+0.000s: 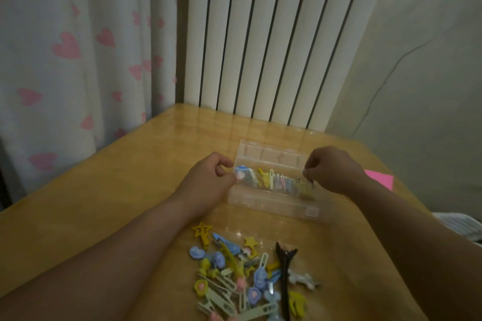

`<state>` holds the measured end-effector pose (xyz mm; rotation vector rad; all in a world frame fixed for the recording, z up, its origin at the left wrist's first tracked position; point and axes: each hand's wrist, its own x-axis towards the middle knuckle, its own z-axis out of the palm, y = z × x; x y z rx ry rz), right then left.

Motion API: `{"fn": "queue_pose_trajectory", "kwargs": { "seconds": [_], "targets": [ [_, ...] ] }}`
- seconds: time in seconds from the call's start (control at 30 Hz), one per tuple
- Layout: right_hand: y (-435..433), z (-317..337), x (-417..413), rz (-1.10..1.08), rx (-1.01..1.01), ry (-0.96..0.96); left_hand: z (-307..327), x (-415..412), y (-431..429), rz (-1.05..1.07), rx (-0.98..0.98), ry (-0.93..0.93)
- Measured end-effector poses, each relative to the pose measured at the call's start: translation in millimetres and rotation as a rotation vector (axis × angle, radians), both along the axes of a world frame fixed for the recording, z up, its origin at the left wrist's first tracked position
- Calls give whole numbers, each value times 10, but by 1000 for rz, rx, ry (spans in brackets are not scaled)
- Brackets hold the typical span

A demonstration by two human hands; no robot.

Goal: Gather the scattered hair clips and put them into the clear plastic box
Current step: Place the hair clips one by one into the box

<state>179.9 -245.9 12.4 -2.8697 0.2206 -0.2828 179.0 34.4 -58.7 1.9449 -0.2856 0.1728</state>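
Left hand (208, 177) pinches a blue clip (241, 173) and right hand (331, 172) seemingly a small clip (309, 180) in the clear box (273, 206); a snag could topple the packed row.

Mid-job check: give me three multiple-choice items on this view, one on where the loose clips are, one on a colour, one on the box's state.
1. Where is the pile of loose clips relative to the clear plastic box?
A. Nearer the camera
B. Behind it, by the radiator
C. Stacked on top of it

2. What colour is the paper at the right edge of the table?
A. Green
B. Pink
C. Black

3. What state is the box in?
A. Lid shut
B. Open and empty
C. Open, with a row of clips inside

Answers:
1 A, the pile lies on the table between box and camera.
2 B, it shows bright pink.
3 C, the lid is folded back and clips stand in a row inside.
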Motion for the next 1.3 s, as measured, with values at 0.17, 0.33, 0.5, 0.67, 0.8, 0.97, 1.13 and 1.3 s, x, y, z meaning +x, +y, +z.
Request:
{"fn": "queue_pose_trajectory", "kwargs": {
  "seconds": [0.17,0.33,0.5,0.67,0.8,0.97,1.13,1.3],
  "targets": [
    [34,-34,47,-20,-96,41,-27,23,5,9,5,-14],
    [-11,-86,-16,-13,-28,-117,-46,42,-3,7,5,-17],
    [118,-154,-270,76,253,-377,-41,36,-1,-1,12,-12],
    [569,-193,-693,321,362,-401,13,-17,-13,6,15,16],
    [826,-172,-904,553,304,-156,21,-17,10,0,5,23],
    [1009,-226,-989,669,166,93,11,6,11,18,-3,25],
    [1091,-271,-1006,667,37,187,26,-9,-6,16,-10,28],
    [1108,-266,-1020,624,-38,159,8,1,5,3,-22,19]
  ]
}}
